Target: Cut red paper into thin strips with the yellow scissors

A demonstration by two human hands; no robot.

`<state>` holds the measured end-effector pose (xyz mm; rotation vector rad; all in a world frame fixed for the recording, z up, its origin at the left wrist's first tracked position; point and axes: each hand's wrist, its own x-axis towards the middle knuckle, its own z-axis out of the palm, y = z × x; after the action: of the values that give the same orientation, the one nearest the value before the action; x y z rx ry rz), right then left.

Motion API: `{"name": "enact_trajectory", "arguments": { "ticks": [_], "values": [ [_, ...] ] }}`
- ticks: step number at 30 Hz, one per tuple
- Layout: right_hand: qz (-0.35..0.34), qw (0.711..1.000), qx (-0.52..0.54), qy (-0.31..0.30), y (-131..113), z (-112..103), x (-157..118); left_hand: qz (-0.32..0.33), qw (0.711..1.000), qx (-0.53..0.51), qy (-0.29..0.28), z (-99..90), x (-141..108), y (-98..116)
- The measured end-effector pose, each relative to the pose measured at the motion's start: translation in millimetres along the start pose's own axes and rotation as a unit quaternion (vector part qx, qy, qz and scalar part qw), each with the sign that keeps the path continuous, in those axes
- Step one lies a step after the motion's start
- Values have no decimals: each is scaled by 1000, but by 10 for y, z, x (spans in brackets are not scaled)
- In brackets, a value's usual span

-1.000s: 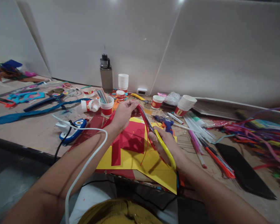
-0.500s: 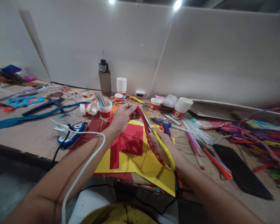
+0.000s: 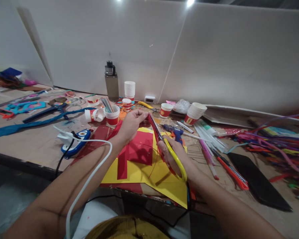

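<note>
My left hand [image 3: 132, 123] pinches the far end of a narrow red strip [image 3: 153, 124], which looks like paper or felt. My right hand [image 3: 173, 152] is closed round the yellow handle of a pair of scissors [image 3: 171, 153]. Their blades point up and away, lying along the strip close to my left fingertips. A thin red sliver hangs below the blades. Under my hands lie a red square sheet [image 3: 141, 149] and a short red strip [image 3: 122, 167], both on a yellow sheet [image 3: 137, 174].
Paper cups [image 3: 195, 113] and a bottle [image 3: 111, 83] stand toward the wall. A glue gun [image 3: 176, 132], a utility knife [image 3: 233, 172] and a dark flat phone-like slab [image 3: 259, 181] lie to the right. A power strip [image 3: 76, 144] with a white cable sits left.
Both hands, the strip and the scissors hold nearly the same place. The blades look slightly closer to the strip's far end, and the hanging sliver has shifted a little.
</note>
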<state>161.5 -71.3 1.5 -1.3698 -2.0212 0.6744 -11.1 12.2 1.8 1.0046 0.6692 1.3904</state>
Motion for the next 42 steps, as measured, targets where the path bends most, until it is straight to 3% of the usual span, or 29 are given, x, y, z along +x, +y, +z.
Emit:
{"name": "enact_trajectory", "arguments": {
  "ticks": [10,29,35,42],
  "values": [
    [21,999,5,-23,38,22,-11,4,1000,3,-5,-10,12,-17],
    [32,999,14,-3,19,31,8,5,1000,24,-18,-22,16,-38],
    [91,992,91,-21,26,50,8,-16,999,33,-2,-53,29,-54],
    [166,977,128,-27,-20,-172,56,-5,998,-29,63,-228,173,80]
  ]
}}
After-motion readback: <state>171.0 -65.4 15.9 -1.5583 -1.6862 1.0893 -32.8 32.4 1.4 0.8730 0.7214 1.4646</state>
